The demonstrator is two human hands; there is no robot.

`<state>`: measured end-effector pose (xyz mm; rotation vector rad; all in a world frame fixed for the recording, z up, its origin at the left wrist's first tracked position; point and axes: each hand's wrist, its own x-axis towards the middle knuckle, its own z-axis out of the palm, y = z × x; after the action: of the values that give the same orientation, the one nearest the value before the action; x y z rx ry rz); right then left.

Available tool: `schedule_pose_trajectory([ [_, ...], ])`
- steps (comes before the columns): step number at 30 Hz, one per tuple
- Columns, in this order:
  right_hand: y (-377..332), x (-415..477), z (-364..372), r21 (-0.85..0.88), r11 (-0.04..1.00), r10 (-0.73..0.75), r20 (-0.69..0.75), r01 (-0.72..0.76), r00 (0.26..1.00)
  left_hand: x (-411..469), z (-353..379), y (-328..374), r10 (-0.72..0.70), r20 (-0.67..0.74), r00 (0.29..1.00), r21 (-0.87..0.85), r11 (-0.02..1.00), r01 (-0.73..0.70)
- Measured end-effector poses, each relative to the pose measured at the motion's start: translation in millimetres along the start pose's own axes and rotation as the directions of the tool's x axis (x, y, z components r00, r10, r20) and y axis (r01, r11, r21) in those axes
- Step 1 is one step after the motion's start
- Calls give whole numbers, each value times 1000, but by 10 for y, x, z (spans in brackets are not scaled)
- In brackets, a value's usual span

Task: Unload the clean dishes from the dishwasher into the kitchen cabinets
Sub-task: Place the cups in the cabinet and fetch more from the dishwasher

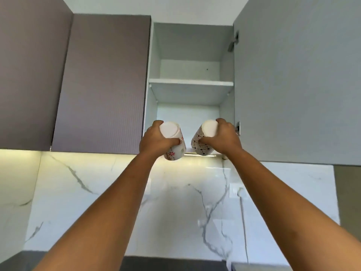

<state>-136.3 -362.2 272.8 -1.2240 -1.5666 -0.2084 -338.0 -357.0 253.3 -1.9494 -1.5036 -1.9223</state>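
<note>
As the left hand grips the red-flowered white ceramic cup and the right hand the black-patterned white ceramic cup, both inverted at the open grey cabinet, their slick, brittle walls likely need firm mid-body holds.

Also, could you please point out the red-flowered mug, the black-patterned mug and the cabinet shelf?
red-flowered mug [174, 153], head view, on its lower patterned side wall.
black-patterned mug [203, 150], head view, on its lower patterned side wall.
cabinet shelf [191, 82], head view, on its white front edge.
</note>
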Motion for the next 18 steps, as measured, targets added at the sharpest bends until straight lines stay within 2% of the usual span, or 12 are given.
schedule_pose_trajectory([
  [5, 126, 632, 242, 62, 998, 3, 4, -3, 1000, 578, 237, -70, 45, -33, 998, 209, 977, -37],
  [10, 392, 1053, 733, 3, 1000, 22, 70, -22, 997, 1046, 531, -308, 71, 1, 997, 371, 926, -66],
  [18, 533, 1693, 1294, -42, 997, 61, 116, -57, 991, 1920, 904, -857, 65, 48, 997, 426, 901, -79],
])
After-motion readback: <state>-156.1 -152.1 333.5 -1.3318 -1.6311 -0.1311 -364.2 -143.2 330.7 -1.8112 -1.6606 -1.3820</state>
